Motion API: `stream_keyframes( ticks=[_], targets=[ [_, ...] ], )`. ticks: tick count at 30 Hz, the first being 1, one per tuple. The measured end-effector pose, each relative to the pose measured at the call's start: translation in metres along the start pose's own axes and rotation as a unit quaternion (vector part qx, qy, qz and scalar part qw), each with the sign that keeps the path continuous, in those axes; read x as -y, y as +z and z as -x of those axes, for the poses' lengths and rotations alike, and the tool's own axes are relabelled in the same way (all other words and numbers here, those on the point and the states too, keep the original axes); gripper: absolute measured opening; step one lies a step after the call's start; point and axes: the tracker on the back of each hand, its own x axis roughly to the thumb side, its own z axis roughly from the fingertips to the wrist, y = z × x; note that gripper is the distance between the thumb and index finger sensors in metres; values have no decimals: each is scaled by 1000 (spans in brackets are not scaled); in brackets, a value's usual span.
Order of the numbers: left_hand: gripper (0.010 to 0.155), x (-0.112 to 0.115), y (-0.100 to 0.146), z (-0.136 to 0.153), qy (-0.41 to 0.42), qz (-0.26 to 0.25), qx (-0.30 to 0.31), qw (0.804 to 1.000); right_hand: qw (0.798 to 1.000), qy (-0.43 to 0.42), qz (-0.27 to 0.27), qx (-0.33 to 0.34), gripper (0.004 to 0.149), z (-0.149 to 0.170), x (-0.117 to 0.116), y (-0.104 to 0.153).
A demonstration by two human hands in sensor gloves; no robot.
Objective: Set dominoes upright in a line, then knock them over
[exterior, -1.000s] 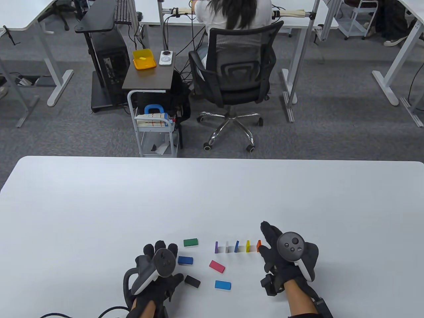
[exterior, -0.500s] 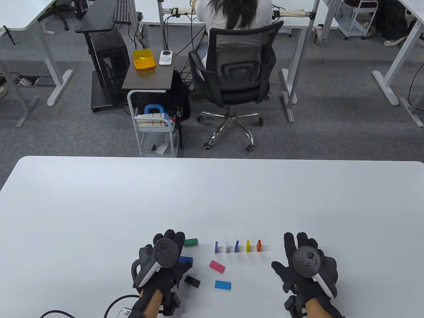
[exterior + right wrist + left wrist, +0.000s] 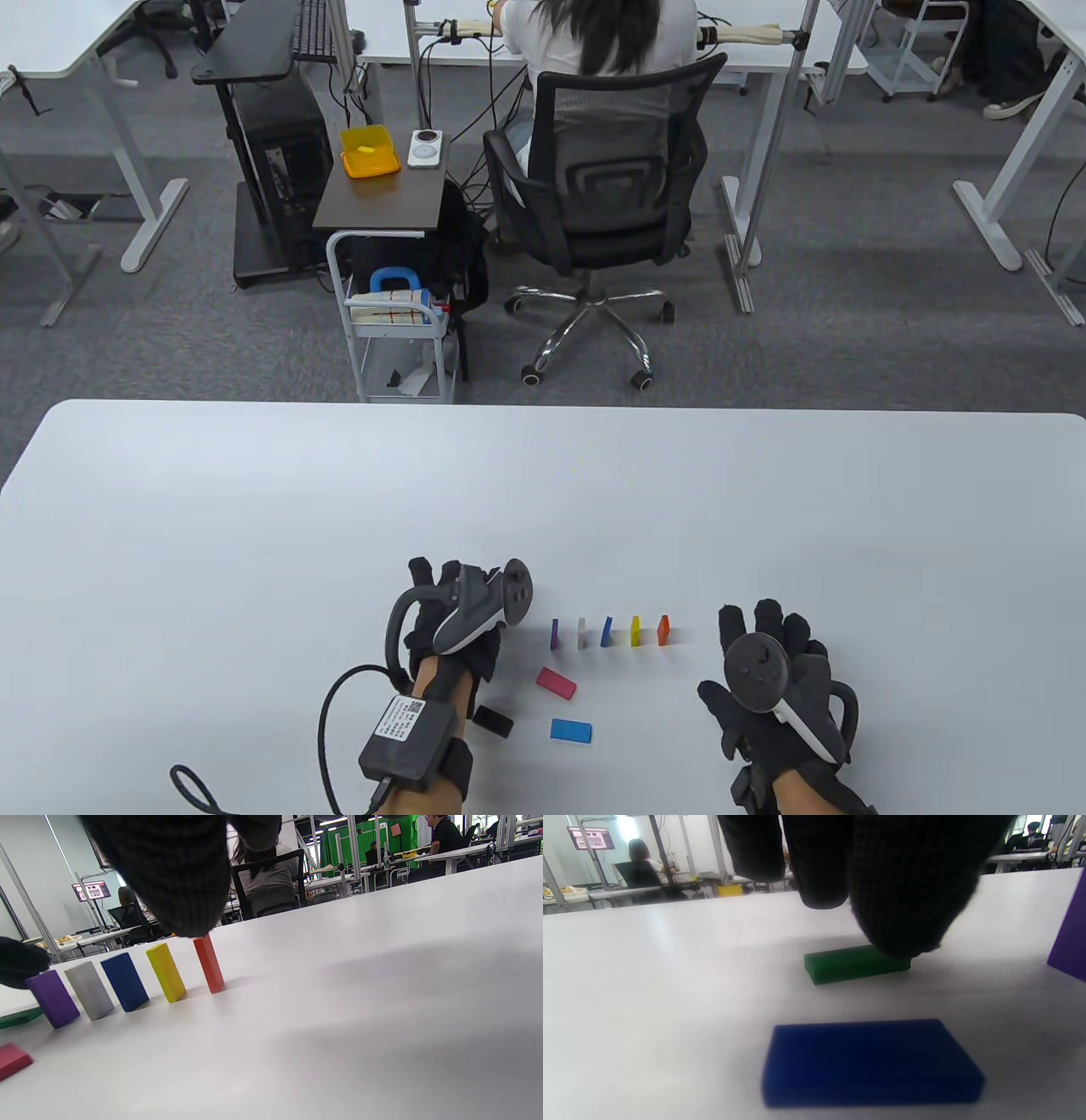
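Five dominoes stand in a row: purple, grey, blue, yellow, orange. My left hand is turned on its side just left of the purple one. In the left wrist view one of its fingertips touches the right end of a flat green domino, and a dark blue domino lies nearer. I see no thumb pinching the green one. My right hand rests flat with spread fingers, right of the orange domino and apart from it.
A pink domino, a light blue one and a black one lie flat in front of the row. The white table stretches wide behind it. A person sits on an office chair beyond the far edge.
My left hand moved forward and rolled onto its side over the green domino, hiding it and the dark blue one from above. My right hand drew back rightwards from the orange domino.
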Motion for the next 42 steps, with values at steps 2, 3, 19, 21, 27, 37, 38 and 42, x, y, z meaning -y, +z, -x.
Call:
stream_keyframes(
  ticks=[2,3,19,21,27,37,38,42],
  targets=[
    [72,1,-5,-4,-10,4,-3,1000,1000,-9,1,-2,87,1,1,0],
    [72,0,-7,-7,-27,3,1,1000,1000,-9,0,-4,87,2,0,0],
    [75,5,3,-22,-47,-81,5,996,1000,-13,-13,-2,87,2,-2,-1],
    [68,-2,11,-17,0,-99,7,995,1000,-14,-12,0,85,0,-2,-1],
    [53,-10,26,-3,124,-137,44,982,1000,-16,-13,5,81,-1,-2,1],
    [47,14,14,13,290,-71,86,950,1000,-22,-14,-5,81,3,-1,0],
    [48,16,12,12,287,-58,89,952,1000,-22,-15,-6,81,3,-2,-1],
    [66,22,6,11,278,-24,99,955,1000,-18,-22,-9,81,3,-4,-2]
  ],
)
